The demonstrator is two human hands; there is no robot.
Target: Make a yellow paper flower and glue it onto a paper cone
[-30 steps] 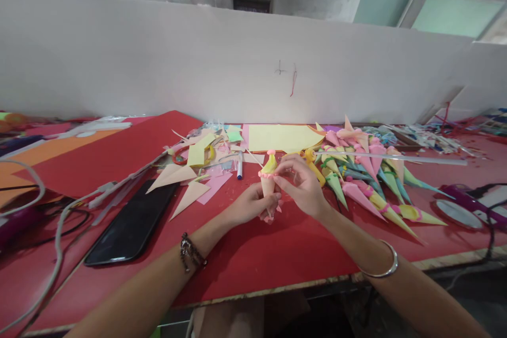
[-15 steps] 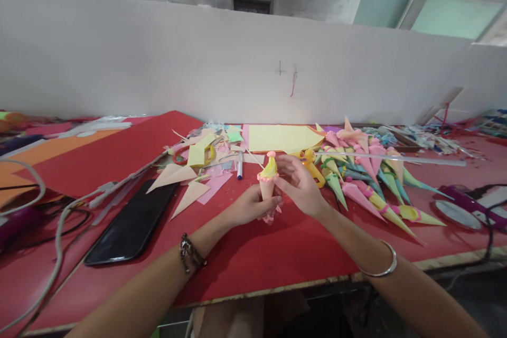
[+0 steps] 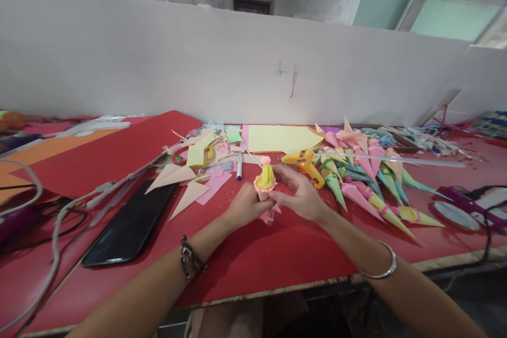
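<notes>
My left hand (image 3: 247,205) is closed around a paper ice cream cone (image 3: 265,179) in the middle of the table. Yellow folds fill its mouth, a wavy pink trim rings the rim, and a pink ball sits on top. Its top tilts towards me, so the lower part is hidden by my fingers. My right hand (image 3: 299,195) is beside it on the right, fingers curved and apart, the thumb close to the rim; whether it touches I cannot tell. Pink scraps (image 3: 271,215) lie beneath the cone. Behind my right hand rests a yellow glue gun (image 3: 307,165).
Several finished paper cones (image 3: 368,169) are heaped on the right. At left lie a black phone (image 3: 129,227), a white cable (image 3: 59,232) and cut paper pieces (image 3: 190,198). A marker (image 3: 239,166) and yellow paper sheets (image 3: 277,138) lie further back before a white partition (image 3: 178,58).
The cone has tipped towards me and sunk slightly, so its mouth now faces me more. My right hand has moved down a little from the top to beside the rim.
</notes>
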